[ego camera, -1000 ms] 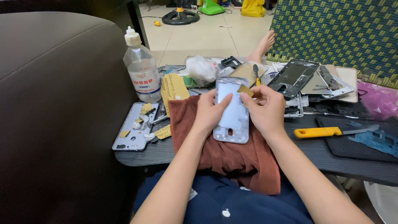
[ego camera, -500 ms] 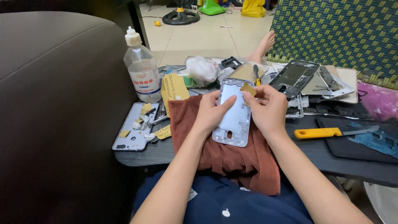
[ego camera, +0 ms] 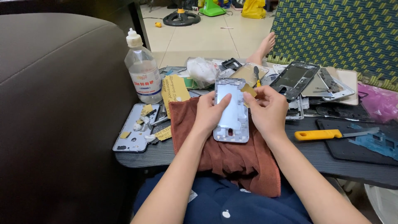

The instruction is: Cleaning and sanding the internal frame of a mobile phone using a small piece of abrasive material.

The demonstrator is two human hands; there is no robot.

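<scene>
A silver phone back frame [ego camera: 232, 110] lies on a rust-brown cloth [ego camera: 226, 153] at the near edge of the dark table. My left hand [ego camera: 209, 112] rests on the frame's left side, thumb pressing across its middle. My right hand [ego camera: 267, 110] is at the frame's right edge and pinches a small tan piece [ego camera: 248, 90] near the upper right corner. Whether that piece is still attached to the frame cannot be told.
A clear plastic bottle [ego camera: 143, 72] stands at the left. A phone back cover [ego camera: 133, 128] holds small scraps and screws. A yellow-handled tool [ego camera: 327, 134], a dark mat [ego camera: 360, 143], stacked phone frames [ego camera: 298, 79], a crumpled white bag [ego camera: 201, 70]. A brown sofa arm [ego camera: 54, 95] borders the left.
My hands and the frame stay in nearly the same place; my left thumb has slid slightly across the frame and the right fingers keep working the tan piece.
</scene>
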